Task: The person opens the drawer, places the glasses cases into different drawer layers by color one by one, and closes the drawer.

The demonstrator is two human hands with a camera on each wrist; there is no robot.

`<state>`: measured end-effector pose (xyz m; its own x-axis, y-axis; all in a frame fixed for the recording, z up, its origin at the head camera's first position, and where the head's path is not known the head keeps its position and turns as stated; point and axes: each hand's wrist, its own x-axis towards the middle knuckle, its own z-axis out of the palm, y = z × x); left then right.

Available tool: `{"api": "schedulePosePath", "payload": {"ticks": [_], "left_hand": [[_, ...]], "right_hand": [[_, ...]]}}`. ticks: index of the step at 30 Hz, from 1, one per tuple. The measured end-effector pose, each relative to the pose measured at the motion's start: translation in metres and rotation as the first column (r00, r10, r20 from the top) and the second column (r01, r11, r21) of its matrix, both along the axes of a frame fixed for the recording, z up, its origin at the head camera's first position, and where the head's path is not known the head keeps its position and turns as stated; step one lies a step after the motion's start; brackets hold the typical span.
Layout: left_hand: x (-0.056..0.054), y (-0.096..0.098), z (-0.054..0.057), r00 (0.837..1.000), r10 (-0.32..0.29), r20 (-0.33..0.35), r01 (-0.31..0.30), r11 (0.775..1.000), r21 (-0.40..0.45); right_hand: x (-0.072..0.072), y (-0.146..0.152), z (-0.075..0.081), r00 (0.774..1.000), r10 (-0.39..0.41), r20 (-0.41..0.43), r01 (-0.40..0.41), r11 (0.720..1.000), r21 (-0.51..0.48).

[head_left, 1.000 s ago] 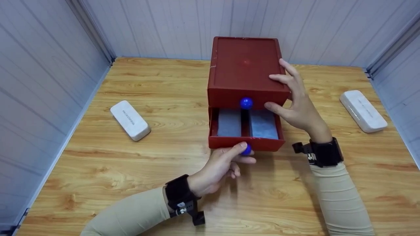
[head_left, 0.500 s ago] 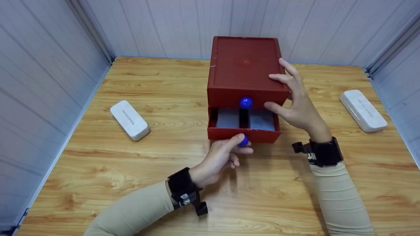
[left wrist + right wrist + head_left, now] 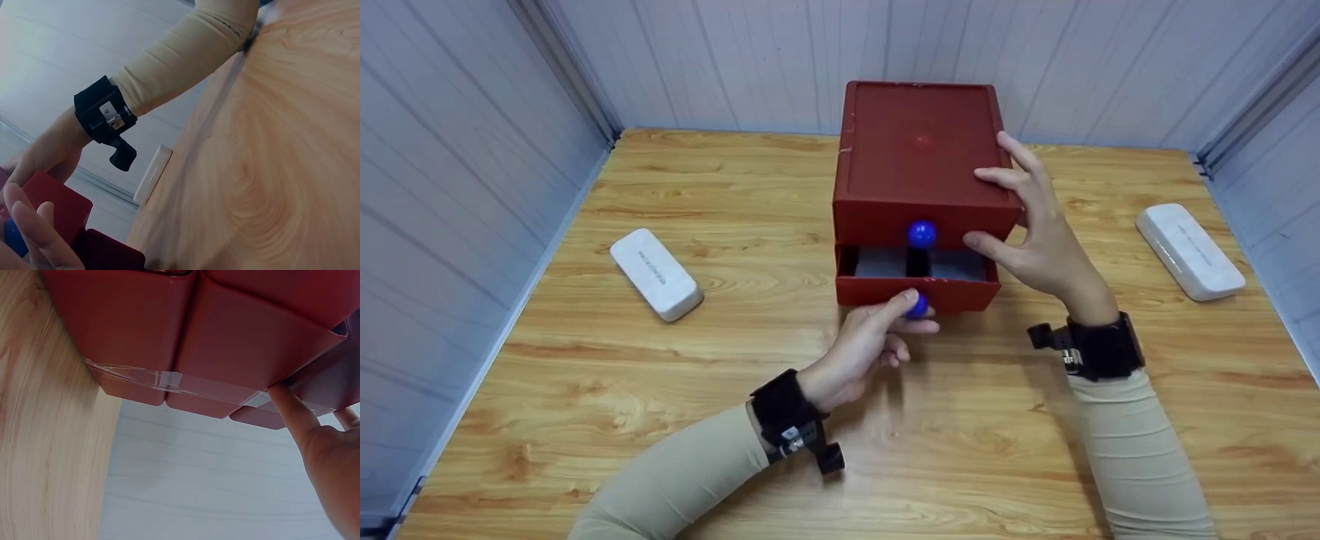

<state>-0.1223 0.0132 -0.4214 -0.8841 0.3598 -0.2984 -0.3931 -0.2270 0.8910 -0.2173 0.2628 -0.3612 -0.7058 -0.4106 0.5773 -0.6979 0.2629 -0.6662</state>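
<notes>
A red drawer cabinet (image 3: 926, 142) stands on the wooden table, its lower drawer (image 3: 877, 291) partly pulled out. Inside that drawer lie two pale boxes, one at the left (image 3: 883, 262) and one at the right (image 3: 958, 265), partly hidden by the upper drawer front. My left hand (image 3: 859, 349) pinches the lower drawer's blue knob (image 3: 917, 306) between thumb and fingers. At the cabinet's right front corner, my right hand (image 3: 1046, 236) holds on, thumb on the front and fingers over the top and side. The upper blue knob (image 3: 922, 234) is untouched.
A white case (image 3: 656, 274) lies on the table at the left, and a similar white case (image 3: 1190, 252) at the right. Pale panel walls (image 3: 757, 64) enclose the table at the back and both sides. Clear tape (image 3: 219, 389) runs along the cabinet's side.
My left hand has moved away from me with the lower knob, and the drawer has slid further into the cabinet, covering more of the pale boxes. My right hand has stayed in place.
</notes>
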Motion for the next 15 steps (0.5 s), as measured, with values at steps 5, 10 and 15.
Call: {"api": "schedulePosePath", "payload": {"ticks": [5, 10, 15], "left_hand": [[-0.008, 0.001, -0.002, 1.000, 0.019, -0.011, -0.019, 1.000, 0.005], [-0.015, 0.003, -0.004, 0.999, 0.027, -0.019, -0.026, 1.000, 0.003], [-0.020, 0.003, -0.005, 0.999, 0.034, -0.019, -0.034, 0.999, 0.015]], "right_hand": [[0.001, 0.000, 0.000, 1.000, -0.001, 0.002, 0.001, 1.000, 0.004], [0.000, -0.001, -0.001, 1.000, -0.011, 0.009, 0.011, 1.000, -0.001], [0.000, 0.000, -0.001, 1.000, -0.011, 0.017, 0.012, 1.000, -0.017]]}}
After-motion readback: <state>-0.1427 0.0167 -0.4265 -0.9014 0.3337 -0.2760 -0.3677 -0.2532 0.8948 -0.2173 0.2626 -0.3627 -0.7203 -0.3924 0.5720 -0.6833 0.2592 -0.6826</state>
